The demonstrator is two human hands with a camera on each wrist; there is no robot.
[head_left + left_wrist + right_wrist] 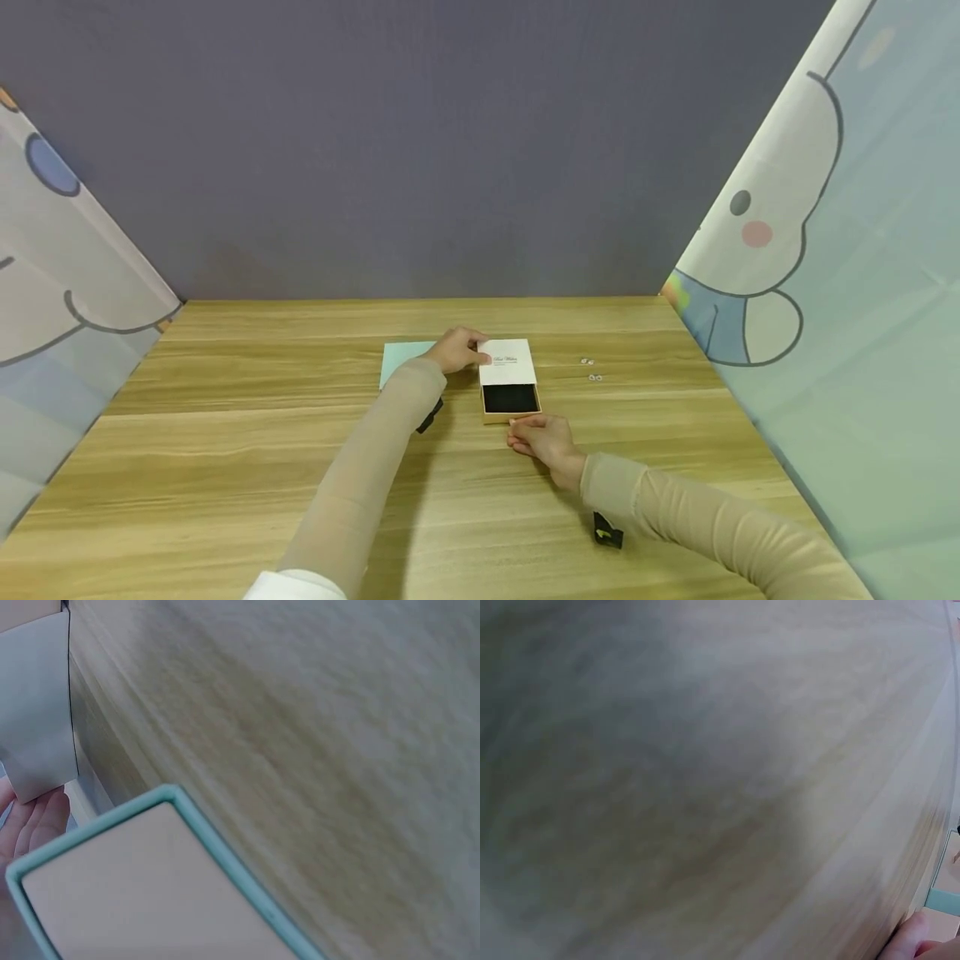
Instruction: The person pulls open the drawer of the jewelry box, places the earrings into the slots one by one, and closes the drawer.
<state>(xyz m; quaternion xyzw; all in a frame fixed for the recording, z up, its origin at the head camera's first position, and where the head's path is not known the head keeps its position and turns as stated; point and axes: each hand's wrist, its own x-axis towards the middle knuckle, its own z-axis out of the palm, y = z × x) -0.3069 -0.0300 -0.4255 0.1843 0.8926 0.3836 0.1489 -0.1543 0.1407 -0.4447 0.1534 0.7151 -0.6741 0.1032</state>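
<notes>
Your left hand (459, 350) rests on the white cardboard sleeve (507, 362) of a small sliding gift box, with the fingers curled over its left edge and holding it. The tan drawer with black lining (511, 401) sticks out of the sleeve toward 6 o'clock, about half open. Your right hand (546, 439) sits just at the front of this drawer, its fingers bent toward the front wall — whether they pinch it or only touch it, I cannot tell from these views. A flat mint-green box lid (397, 360) lies under your left wrist, at 9 o'clock from the sleeve. Two small shiny earrings (591, 370) lie on the wooden table (225, 433), at 3 o'clock from the box and well apart from it.

The risk I see: if the drawer is pulled too far, it can leave the sleeve completely and tip. Also your left forearm is close over the lid — one careless move may push it.
</notes>
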